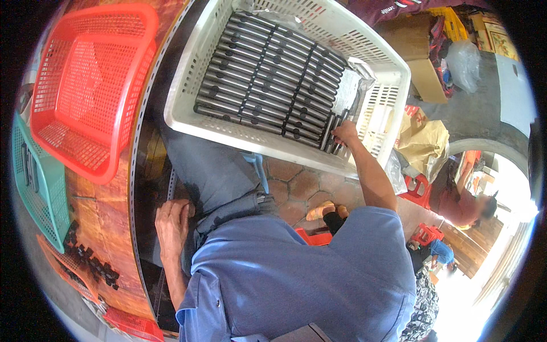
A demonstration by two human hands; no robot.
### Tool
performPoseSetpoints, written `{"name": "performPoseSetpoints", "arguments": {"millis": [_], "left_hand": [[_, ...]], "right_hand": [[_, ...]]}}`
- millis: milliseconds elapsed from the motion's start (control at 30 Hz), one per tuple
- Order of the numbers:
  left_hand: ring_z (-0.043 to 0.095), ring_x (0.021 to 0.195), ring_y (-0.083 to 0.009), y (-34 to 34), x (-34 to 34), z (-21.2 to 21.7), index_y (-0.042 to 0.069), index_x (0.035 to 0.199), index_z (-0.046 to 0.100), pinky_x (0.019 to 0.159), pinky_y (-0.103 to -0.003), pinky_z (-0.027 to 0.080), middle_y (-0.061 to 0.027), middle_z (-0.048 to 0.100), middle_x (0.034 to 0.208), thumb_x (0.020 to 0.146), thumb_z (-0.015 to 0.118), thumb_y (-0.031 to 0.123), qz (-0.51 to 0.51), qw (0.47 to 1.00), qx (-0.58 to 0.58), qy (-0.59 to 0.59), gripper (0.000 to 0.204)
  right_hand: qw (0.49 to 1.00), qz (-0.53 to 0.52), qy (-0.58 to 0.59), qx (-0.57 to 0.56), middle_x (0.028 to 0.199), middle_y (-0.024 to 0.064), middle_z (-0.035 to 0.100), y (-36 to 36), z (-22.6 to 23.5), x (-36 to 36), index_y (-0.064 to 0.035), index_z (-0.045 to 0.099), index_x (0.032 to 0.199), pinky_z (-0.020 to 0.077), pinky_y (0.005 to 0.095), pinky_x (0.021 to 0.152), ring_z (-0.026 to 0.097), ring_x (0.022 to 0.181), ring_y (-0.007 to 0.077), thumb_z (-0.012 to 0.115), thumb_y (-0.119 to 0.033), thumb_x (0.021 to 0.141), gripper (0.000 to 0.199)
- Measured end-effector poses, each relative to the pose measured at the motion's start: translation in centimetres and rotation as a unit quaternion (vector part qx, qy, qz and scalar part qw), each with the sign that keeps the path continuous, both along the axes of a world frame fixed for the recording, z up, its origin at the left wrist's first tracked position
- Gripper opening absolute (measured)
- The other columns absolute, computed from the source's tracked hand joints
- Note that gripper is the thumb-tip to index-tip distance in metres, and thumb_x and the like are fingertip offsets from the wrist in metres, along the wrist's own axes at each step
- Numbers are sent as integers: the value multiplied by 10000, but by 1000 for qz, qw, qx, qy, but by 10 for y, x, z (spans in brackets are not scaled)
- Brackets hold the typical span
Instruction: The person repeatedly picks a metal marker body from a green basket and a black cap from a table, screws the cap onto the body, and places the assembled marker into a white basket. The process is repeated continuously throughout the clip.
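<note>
A white slotted basket [188, 114] rests on my lap, filled with neat rows of dark metal rods [268, 74]. My right hand [345, 134] reaches into its near right corner and grips a few upright rods [332, 132] there. A clear plastic bag [354, 85] lies inside the basket just beyond that hand. My left hand [172, 221] lies flat on my grey trouser leg beside the metal-edged wooden table [108, 211] and holds nothing.
A red basket [91, 85] and a teal basket [40, 188] sit on the table at left, with several small black parts [91, 263] near its edge. Another person [470, 206] sits at right by red stools [419, 191]. A cardboard box [421, 62] stands beyond the white basket.
</note>
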State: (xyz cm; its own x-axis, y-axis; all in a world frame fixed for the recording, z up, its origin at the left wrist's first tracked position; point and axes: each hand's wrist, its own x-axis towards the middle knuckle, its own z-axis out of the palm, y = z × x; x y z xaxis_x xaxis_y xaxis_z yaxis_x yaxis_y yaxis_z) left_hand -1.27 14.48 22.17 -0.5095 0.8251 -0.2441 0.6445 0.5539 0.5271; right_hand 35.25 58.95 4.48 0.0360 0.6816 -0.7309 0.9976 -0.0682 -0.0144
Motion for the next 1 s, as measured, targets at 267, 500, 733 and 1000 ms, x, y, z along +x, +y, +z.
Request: {"name": "performPoseSetpoints", "arguments": {"millis": [267, 500, 733, 1000], "left_hand": [[617, 831, -336, 4, -4, -1, 38, 950, 657, 759, -426, 467, -131, 651, 917, 874, 654, 46, -25, 1000, 3, 1, 76], [615, 825, -335, 6, -2, 0, 34, 958, 664, 753, -422, 468, -132, 650, 911, 866, 663, 37, -32, 999, -13, 17, 91], [610, 813, -341, 6, -7, 10, 33, 965, 670, 739, -420, 471, -135, 650, 903, 865, 667, 39, -31, 999, -1, 23, 100], [612, 827, -348, 0, 2, 4, 31, 969, 669, 755, -424, 478, -138, 654, 927, 869, 668, 49, -34, 999, -13, 18, 102]], "right_hand": [[999, 22, 13, 41, 502, 101, 618, 3, -39, 30, 0, 644, 563, 472, 356, 390, 575, 384, 199, 746, -174, 824, 330], [998, -22, 38, 45, 491, 111, 610, -3, -22, 13, -8, 623, 534, 500, 352, 422, 600, 409, 205, 763, -181, 784, 335], [997, 78, 6, -5, 658, 135, 699, 9, -12, 28, 33, 701, 719, 558, 405, 573, 687, 589, 265, 724, -117, 763, 158], [976, 42, 56, 206, 997, 253, 684, 27, 4, 1, -45, 652, 1065, 529, 498, 842, 661, 979, 420, 633, -101, 806, 266]]}}
